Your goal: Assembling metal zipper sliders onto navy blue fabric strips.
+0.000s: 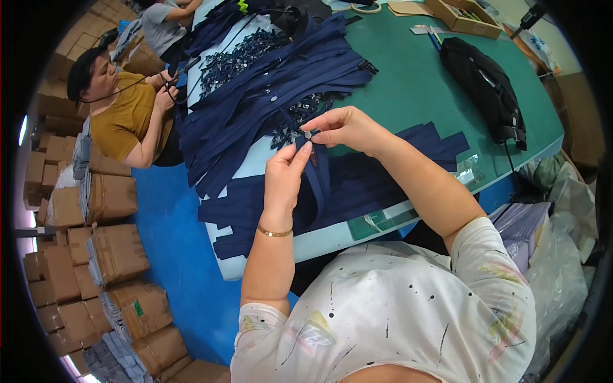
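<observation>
Over the near edge of the table, my left hand [285, 169] is closed, thumb and fingers pinching the end of a navy fabric strip [314, 185]. The strip hangs down in a loop beside that wrist. Just to the right, my right hand [348, 129] pinches at the same end, thumb and forefinger at a small shiny round piece [308, 135] that looks like a button. Whether this piece is fixed to the cloth is too small to tell. Right behind the fingertips lies a small heap of dark pieces with shiny bits [281, 137].
Navy strips [249, 118] lie in layers across the table, with more strips [383, 169] under my arms. A larger heap of small dark pieces [242, 57] is farther back. A black bag [482, 89] and a cardboard tray [466, 16] sit right. A co-worker [131, 108] works at left, near stacked cartons [118, 255].
</observation>
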`<state>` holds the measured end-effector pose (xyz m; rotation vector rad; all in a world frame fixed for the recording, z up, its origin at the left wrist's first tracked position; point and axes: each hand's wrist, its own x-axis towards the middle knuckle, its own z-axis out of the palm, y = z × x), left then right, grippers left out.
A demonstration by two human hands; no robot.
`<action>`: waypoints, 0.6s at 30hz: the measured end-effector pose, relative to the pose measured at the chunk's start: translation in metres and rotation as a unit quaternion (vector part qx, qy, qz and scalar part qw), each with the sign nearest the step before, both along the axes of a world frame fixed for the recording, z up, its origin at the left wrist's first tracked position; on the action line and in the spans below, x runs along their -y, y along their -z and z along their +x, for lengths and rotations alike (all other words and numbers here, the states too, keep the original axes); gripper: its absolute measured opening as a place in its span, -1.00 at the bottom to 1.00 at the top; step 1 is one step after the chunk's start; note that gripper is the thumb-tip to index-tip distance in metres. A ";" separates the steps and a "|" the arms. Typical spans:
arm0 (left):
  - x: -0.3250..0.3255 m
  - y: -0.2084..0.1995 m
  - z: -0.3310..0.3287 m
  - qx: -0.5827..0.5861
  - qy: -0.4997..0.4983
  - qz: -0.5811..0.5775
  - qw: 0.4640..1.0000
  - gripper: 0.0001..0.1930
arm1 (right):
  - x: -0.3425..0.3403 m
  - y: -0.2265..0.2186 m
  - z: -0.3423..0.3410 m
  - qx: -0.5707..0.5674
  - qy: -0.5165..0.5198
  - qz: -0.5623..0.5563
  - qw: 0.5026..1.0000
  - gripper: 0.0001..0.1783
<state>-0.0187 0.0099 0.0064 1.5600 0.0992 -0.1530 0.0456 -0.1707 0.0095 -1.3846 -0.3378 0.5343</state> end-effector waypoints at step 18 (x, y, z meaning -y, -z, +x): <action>0.011 0.012 -0.004 0.005 0.003 -0.085 0.996 -0.76 | -0.006 0.003 -0.001 0.082 -0.007 -0.023 0.996 -0.69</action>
